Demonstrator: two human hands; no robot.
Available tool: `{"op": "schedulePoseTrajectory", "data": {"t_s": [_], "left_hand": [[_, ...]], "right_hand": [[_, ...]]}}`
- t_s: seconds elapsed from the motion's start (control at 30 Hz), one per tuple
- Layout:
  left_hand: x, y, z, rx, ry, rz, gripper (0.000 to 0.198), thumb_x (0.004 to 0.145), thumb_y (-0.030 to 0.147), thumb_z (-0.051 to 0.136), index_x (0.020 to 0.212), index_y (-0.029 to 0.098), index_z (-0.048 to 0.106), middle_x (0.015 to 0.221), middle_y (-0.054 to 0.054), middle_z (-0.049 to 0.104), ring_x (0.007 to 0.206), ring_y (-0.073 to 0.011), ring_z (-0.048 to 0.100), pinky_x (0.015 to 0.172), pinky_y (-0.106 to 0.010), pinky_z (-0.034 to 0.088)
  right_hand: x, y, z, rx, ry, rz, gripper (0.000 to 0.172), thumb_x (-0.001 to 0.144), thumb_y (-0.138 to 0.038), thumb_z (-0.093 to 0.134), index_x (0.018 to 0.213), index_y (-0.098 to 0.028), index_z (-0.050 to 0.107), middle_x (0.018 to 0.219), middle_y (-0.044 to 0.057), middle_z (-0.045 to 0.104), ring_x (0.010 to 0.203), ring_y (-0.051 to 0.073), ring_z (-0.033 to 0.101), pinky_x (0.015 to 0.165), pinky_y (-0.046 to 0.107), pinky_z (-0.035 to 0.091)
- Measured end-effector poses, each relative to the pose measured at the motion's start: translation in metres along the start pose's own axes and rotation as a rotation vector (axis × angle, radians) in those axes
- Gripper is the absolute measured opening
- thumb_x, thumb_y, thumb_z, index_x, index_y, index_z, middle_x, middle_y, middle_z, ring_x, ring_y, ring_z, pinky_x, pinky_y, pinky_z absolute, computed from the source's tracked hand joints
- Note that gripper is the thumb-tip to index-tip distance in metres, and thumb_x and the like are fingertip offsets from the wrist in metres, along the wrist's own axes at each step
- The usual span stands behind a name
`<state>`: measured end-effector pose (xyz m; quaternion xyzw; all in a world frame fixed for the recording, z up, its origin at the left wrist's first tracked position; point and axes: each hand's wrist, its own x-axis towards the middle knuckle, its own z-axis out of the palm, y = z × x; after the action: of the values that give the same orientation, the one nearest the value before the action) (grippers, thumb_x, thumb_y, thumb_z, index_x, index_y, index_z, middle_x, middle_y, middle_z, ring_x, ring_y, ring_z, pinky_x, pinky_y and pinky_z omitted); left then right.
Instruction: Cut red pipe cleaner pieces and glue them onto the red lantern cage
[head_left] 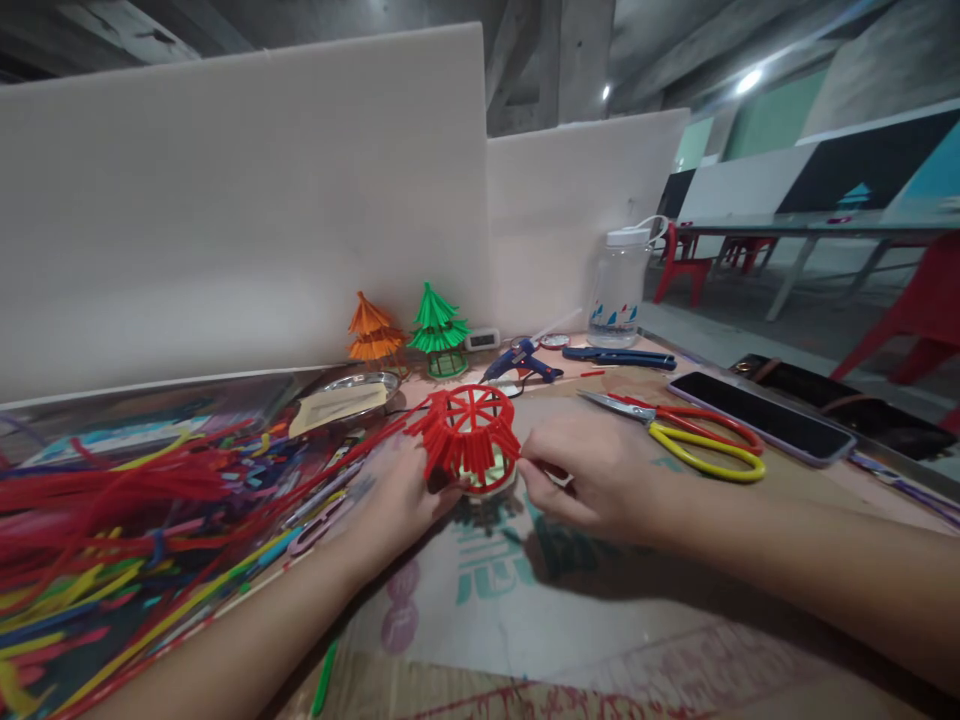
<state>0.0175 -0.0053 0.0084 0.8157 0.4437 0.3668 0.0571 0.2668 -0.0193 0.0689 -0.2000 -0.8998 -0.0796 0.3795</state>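
Note:
A small red pavilion model (474, 435) made of fuzzy craft stems is in front of me, with a spoked ring on top, a fringed roof and a pale base. My left hand (409, 497) grips it from the left, the thumb at its lower edge. At its right side is my right hand (581, 470), thumb and fingers pinched together against the fringe. What lies in that pinch, if anything, is hidden. Behind the model stand an orange tiered pavilion (375, 328) and a green one (437, 330).
Loose colored craft stems (112, 530) cover the left side. A blue glue gun (523, 360), pliers (619, 357), scissors (697, 440), a phone (761, 415) and a water bottle (616, 290) lie or stand at back and right. White boards (247, 220) rise behind.

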Motion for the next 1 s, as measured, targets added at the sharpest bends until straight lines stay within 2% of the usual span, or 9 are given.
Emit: {"op": "schedulePoseTrajectory", "data": {"t_s": [0.13, 0.2, 0.37, 0.5, 0.63, 0.83, 1.0], "left_hand": [[-0.004, 0.001, -0.003, 0.095, -0.021, 0.044, 0.021, 0.085, 0.028, 0.063, 0.104, 0.020, 0.067, 0.111, -0.010, 0.072, 0.106, -0.0288, 0.066, 0.095, -0.043, 0.053], [-0.005, 0.000, -0.004, 0.135, -0.021, 0.102, 0.021, 0.087, 0.028, 0.062, 0.106, 0.021, 0.068, 0.112, -0.009, 0.071, 0.109, -0.0287, 0.065, 0.098, -0.044, 0.051], [-0.005, 0.000, -0.008, 0.217, 0.018, 0.186, 0.024, 0.087, 0.029, 0.065, 0.109, 0.023, 0.068, 0.114, -0.009, 0.070, 0.114, -0.0289, 0.061, 0.103, -0.044, 0.048], [-0.004, 0.000, -0.008, 0.250, 0.047, 0.228, 0.019, 0.087, 0.026, 0.062, 0.104, 0.022, 0.068, 0.114, -0.009, 0.069, 0.111, -0.0291, 0.061, 0.097, -0.045, 0.050], [-0.005, -0.003, -0.006, 0.261, 0.046, 0.217, 0.017, 0.085, 0.023, 0.063, 0.101, 0.021, 0.067, 0.113, -0.009, 0.069, 0.108, -0.0294, 0.062, 0.094, -0.045, 0.051], [-0.005, -0.005, -0.006, 0.262, 0.041, 0.189, 0.023, 0.084, 0.026, 0.066, 0.106, 0.021, 0.067, 0.119, -0.010, 0.068, 0.111, -0.0302, 0.061, 0.096, -0.046, 0.050], [-0.004, -0.001, -0.007, 0.255, 0.049, 0.211, 0.017, 0.082, 0.022, 0.064, 0.099, 0.019, 0.067, 0.112, -0.010, 0.069, 0.107, -0.0306, 0.061, 0.091, -0.044, 0.051]], "right_hand": [[-0.016, 0.000, 0.017, 0.180, 0.035, 0.199, 0.024, 0.091, -0.019, 0.047, 0.067, -0.022, 0.048, 0.057, -0.004, 0.049, 0.051, 0.011, 0.040, 0.052, 0.026, 0.031], [-0.021, 0.001, 0.022, 0.211, 0.040, 0.235, 0.024, 0.091, -0.021, 0.047, 0.067, -0.022, 0.049, 0.057, -0.003, 0.049, 0.051, 0.011, 0.041, 0.052, 0.025, 0.032], [-0.020, 0.001, 0.023, 0.184, 0.048, 0.223, 0.026, 0.091, -0.021, 0.048, 0.066, -0.021, 0.049, 0.057, -0.003, 0.048, 0.052, 0.011, 0.041, 0.052, 0.025, 0.031], [-0.016, 0.000, 0.021, 0.163, 0.060, 0.174, 0.025, 0.090, -0.017, 0.050, 0.065, -0.020, 0.049, 0.055, -0.005, 0.046, 0.050, 0.009, 0.038, 0.051, 0.023, 0.028], [-0.017, -0.002, 0.023, 0.124, 0.040, 0.133, 0.023, 0.088, -0.016, 0.050, 0.066, -0.019, 0.049, 0.056, -0.005, 0.046, 0.051, 0.009, 0.039, 0.052, 0.023, 0.029], [-0.017, -0.003, 0.024, 0.102, -0.029, 0.209, 0.026, 0.090, -0.020, 0.050, 0.064, -0.020, 0.046, 0.055, -0.006, 0.042, 0.050, 0.009, 0.034, 0.052, 0.024, 0.026], [-0.016, -0.004, 0.025, 0.039, -0.084, 0.171, 0.025, 0.093, -0.022, 0.047, 0.069, -0.018, 0.053, 0.059, -0.002, 0.052, 0.054, 0.011, 0.041, 0.055, 0.026, 0.029]]}}
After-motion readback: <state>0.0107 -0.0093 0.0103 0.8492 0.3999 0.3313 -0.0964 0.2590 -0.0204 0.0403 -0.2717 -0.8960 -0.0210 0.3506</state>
